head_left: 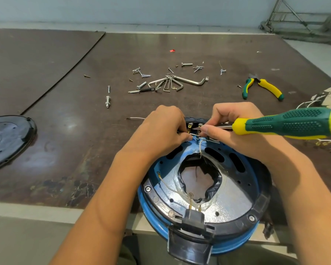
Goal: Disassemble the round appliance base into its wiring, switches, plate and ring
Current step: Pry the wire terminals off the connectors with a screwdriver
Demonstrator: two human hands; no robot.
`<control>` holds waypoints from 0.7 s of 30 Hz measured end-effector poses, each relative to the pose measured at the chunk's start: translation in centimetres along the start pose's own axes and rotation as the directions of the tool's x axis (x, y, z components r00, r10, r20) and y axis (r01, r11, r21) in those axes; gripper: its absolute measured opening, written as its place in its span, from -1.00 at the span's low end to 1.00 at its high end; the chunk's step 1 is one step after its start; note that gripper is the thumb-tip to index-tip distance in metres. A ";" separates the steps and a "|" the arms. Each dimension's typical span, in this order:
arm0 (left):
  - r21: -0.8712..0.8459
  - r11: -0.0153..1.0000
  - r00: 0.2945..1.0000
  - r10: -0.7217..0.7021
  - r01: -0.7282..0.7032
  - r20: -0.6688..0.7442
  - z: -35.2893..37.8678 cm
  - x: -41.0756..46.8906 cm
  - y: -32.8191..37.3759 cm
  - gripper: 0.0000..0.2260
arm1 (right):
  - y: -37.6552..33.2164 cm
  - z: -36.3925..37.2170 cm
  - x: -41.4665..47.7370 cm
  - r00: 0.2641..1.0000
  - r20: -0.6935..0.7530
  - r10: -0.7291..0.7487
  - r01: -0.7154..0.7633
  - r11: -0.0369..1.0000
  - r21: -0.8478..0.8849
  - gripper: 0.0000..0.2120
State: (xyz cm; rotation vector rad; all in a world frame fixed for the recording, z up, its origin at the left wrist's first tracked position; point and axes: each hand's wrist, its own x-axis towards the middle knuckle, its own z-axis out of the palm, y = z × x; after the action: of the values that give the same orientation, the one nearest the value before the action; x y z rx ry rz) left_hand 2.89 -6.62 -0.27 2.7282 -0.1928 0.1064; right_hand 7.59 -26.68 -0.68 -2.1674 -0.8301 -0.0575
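At the base's (264,199) 12 o'clock, left hand (164,127) pinches a wire (194,134); right hand (235,119) grips the screwdriver (287,122), shaft pointing 9 o'clock at the switch (191,125).

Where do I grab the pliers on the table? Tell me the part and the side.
Probably the two padded handles of the pliers, from the near side. They splay open toward the person while the metal jaws point away, so a hand coming from this edge can close round both handles at once.
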 end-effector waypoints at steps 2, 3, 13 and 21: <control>0.000 1.000 1.000 -0.004 0.004 0.003 0.0 0.1 0.0 -0.80 | 0.0 0.0 0.0 1.000 -0.014 -0.005 0.004 1.000 -0.026 -0.71; -0.001 1.000 1.000 -0.006 0.006 0.006 0.0 0.1 -0.1 -0.79 | -0.1 0.1 0.0 1.000 -0.015 -0.011 0.010 0.999 -0.033 -0.70; -0.015 1.000 1.000 -0.004 0.004 0.002 0.1 0.1 -0.2 -0.78 | -1.5 0.3 0.0 0.999 0.032 -0.021 0.024 0.992 -0.122 -0.78; -0.037 0.999 1.000 0.014 -0.015 -0.006 0.4 0.2 -0.5 -0.83 | -2.5 0.7 0.9 0.988 0.026 0.151 -0.148 0.986 -0.082 -0.75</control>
State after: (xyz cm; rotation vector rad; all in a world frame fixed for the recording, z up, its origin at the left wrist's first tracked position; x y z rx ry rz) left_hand 3.23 -6.31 -0.80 2.6902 -0.2109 0.1134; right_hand 6.66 -24.54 0.73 -2.3053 -0.6911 0.0201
